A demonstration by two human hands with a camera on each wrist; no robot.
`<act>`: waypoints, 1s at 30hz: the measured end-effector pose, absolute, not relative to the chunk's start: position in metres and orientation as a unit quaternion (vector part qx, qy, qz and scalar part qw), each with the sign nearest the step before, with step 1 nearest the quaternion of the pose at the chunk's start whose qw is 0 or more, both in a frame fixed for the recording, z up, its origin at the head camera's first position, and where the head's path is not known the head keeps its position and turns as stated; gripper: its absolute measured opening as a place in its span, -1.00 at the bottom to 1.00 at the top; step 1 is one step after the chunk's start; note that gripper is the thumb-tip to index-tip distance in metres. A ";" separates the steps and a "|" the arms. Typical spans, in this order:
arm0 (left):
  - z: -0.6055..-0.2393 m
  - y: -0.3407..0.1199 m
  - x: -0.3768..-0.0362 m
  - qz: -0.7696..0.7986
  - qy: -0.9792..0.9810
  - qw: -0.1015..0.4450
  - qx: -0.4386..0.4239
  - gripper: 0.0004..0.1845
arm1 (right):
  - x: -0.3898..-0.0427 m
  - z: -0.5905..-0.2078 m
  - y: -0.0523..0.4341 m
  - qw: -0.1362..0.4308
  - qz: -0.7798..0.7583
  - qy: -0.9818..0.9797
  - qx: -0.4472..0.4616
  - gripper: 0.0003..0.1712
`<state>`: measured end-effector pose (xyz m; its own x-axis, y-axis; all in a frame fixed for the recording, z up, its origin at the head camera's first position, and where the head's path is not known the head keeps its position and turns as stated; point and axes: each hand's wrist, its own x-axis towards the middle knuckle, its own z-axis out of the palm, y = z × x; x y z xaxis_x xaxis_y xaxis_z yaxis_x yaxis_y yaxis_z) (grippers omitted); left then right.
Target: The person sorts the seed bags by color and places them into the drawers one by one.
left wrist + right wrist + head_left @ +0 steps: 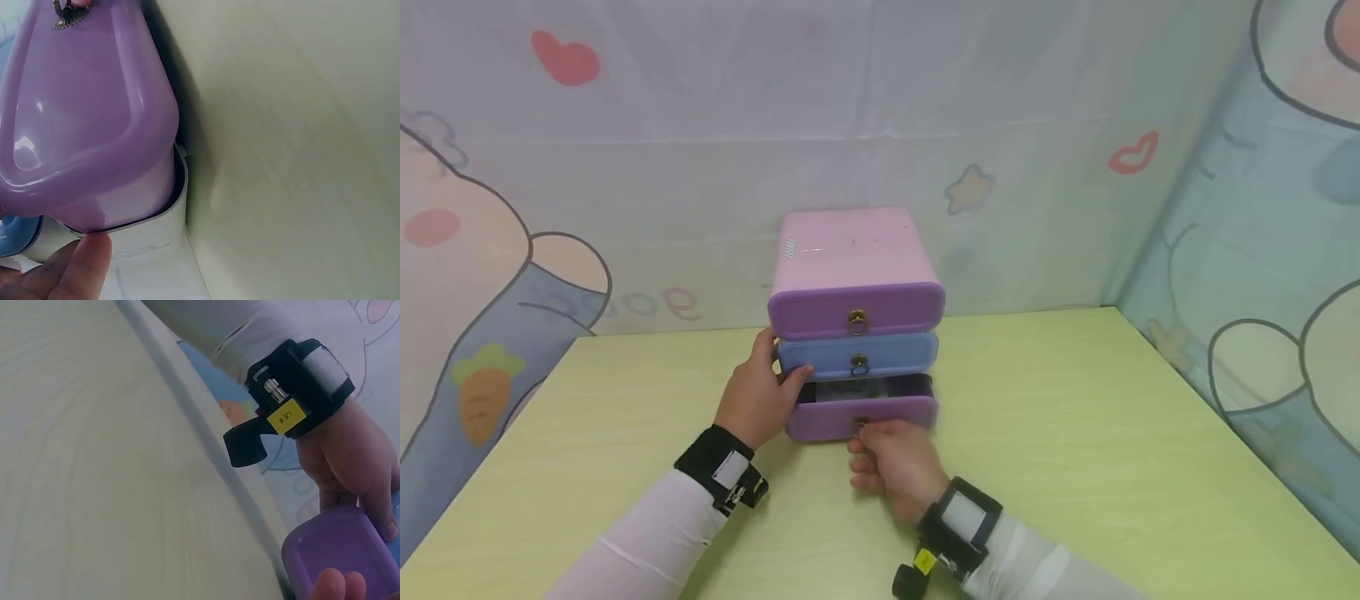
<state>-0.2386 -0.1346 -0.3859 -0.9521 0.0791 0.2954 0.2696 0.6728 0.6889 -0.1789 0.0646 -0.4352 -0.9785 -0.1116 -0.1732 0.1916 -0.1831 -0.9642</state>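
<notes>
A small three-drawer cabinet (853, 246) with a pink top stands near the back of the table. My left hand (756, 396) holds its left side, thumb over the edge of the blue middle drawer (823, 357) and fingers along the side. The lower purple drawer (823, 423) is pulled partly out, with its dark inside showing. At its front, my right hand (898, 467) pinches the small metal ring pull (70, 17) between thumb and finger, the other fingers curled below. The upper purple drawer (812, 312) is closed.
A pale yellow-green table (1075, 433) lies under the cabinet. Behind it hangs a backdrop (700, 183) with cartoon prints, and a similar printed sheet (1247, 275) stands on the right. Each wrist wears a black camera strap (958, 529).
</notes>
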 end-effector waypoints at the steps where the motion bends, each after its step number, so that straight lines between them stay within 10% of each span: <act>1: -0.386 -0.135 -0.238 -0.393 -0.906 0.121 -0.096 -0.16 | -0.180 -0.435 0.065 0.098 -0.768 0.632 0.032 -0.64; 30: -0.385 -0.135 -0.237 -0.393 -0.906 0.127 -0.094 -0.18 | -0.202 -0.435 0.057 0.073 -0.764 0.640 0.037 -0.64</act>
